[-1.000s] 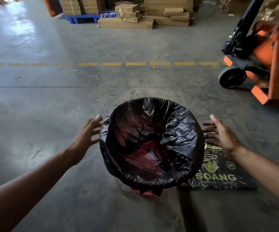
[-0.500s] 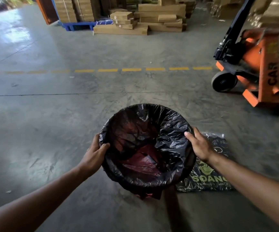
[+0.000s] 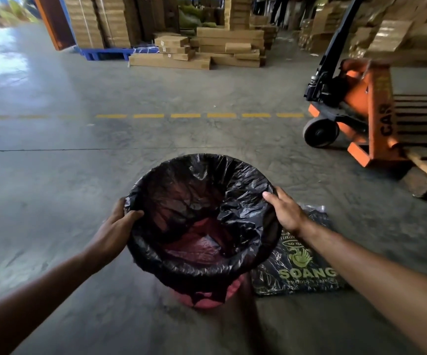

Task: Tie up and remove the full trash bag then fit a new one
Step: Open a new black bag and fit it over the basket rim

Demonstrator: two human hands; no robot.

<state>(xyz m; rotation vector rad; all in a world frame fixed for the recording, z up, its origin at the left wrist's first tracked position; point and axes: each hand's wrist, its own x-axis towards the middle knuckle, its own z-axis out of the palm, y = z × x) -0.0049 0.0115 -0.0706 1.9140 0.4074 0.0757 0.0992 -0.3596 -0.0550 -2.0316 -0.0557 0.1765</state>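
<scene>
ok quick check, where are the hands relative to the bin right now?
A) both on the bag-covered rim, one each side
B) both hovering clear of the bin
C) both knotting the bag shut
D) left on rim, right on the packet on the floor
A: the left hand and right hand grip opposite sides of the black bag folded over the bin's rim; the bag mouth is open, and the packet of bags lies untouched on the floor.

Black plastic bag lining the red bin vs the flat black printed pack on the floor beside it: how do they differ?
The black plastic bag lining the red bin is opened, crumpled and folded over the bin's rim; the flat black printed pack lies flat on the concrete floor. The liner is plain; the pack carries green lettering and a logo. Both hands grip the liner; neither touches the pack. Both are glossy black plastic.
</scene>
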